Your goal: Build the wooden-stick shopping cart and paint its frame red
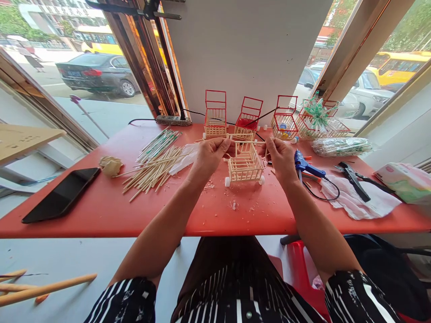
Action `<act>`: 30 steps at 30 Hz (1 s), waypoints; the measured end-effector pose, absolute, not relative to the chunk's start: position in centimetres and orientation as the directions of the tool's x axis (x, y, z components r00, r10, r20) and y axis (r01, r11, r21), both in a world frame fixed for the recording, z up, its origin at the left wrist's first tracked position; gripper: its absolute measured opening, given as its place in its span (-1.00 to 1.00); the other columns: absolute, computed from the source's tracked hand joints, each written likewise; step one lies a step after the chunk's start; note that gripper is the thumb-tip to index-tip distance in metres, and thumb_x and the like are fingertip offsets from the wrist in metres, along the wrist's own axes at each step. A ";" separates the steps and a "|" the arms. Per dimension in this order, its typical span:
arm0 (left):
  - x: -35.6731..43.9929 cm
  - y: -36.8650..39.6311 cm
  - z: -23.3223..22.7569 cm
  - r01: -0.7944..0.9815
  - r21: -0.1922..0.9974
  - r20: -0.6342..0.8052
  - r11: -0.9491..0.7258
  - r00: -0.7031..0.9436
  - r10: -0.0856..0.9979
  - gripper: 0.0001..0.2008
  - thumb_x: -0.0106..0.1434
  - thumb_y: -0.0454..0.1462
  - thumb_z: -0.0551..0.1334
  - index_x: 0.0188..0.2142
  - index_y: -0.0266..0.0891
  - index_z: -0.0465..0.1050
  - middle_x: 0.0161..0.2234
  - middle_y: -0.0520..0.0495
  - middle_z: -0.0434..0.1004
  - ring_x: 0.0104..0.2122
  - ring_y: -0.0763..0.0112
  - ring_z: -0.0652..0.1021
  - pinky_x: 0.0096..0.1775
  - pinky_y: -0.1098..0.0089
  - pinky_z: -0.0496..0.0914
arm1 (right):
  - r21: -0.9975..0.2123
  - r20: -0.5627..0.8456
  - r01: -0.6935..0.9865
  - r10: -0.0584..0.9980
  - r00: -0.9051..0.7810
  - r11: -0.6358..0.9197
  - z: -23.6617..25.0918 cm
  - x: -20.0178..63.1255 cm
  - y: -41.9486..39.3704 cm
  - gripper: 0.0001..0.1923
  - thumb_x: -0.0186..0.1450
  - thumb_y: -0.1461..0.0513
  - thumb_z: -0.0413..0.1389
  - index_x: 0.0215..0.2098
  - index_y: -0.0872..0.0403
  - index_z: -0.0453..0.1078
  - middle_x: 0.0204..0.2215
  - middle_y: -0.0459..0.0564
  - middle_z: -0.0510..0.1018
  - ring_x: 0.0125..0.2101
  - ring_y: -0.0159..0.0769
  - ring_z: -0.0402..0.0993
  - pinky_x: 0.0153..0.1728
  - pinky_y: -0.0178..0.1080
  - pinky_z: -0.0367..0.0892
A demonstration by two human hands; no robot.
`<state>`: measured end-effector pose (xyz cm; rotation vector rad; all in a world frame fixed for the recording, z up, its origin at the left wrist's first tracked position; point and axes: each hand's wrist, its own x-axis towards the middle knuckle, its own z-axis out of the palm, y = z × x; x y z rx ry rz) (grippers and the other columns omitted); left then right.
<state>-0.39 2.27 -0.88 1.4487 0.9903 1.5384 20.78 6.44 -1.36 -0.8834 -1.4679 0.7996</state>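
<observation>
The little wooden cart (245,163) stands in the middle of the red table (215,215), well back from the near edge. Bare table with small wood crumbs lies in front of it, at 6 o'clock.

The left hand (210,154) and the right hand (281,157) are at 9 and 3 o'clock of the cart. Each one pinches an end of one thin stick (247,142) that lies flat across the cart's top.

The cart is made of pale sticks like a cage, with white round wheels. Two wheels show at the front.

At 12 o'clock, four red wire carts (249,117) stand in a row by the white wall. At 9 o'clock lies a loose pile of sticks (153,168), too many to count. Farther left lies one flat black phone (62,195), close to the near edge. At 3 o'clock are one blue glue gun (305,165), one black tool (353,179) on a white cloth (367,202), and a shiny bag (341,146).
</observation>
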 end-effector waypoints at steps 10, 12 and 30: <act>-0.1 1.1 0.2 -0.038 0.903 0.428 -0.428 -0.024 0.904 -0.72 0.25 -0.04 0.43 -0.32 -0.24 0.63 -0.35 -0.12 0.71 -0.31 0.32 0.66 -0.19 0.31 0.52 | -0.959 0.283 -0.056 0.952 -0.116 0.278 -0.9 21.1 6.5 -0.38 0.16 -0.30 0.32 -0.52 0.06 0.42 -0.60 -0.11 0.49 -0.63 -0.51 0.25 -0.63 -0.37 0.13; -0.2 1.0 0.3 -0.036 0.898 0.438 -0.438 -0.019 0.899 -0.70 0.26 -0.03 0.42 -0.32 -0.23 0.63 -0.36 -0.11 0.70 -0.32 0.33 0.65 -0.19 0.31 0.52 | -0.963 0.269 -0.058 0.954 -0.135 0.263 -0.8 21.1 6.6 -0.38 0.16 -0.30 0.32 -0.52 0.06 0.42 -0.60 -0.11 0.49 -0.63 -0.51 0.24 -0.64 -0.37 0.10; -0.7 2.2 -0.6 0.055 0.930 0.366 -0.363 -0.080 0.927 -0.59 0.10 0.07 0.49 -0.44 -0.25 0.61 -0.48 -0.12 0.68 -0.40 0.34 0.62 -0.25 0.35 0.51 | -0.911 0.406 0.028 0.907 -0.112 0.411 -1.0 20.7 6.0 -0.29 0.17 -0.40 0.19 -0.49 0.06 0.52 -0.60 -0.04 0.56 -0.59 -0.46 0.33 -0.57 -0.35 0.19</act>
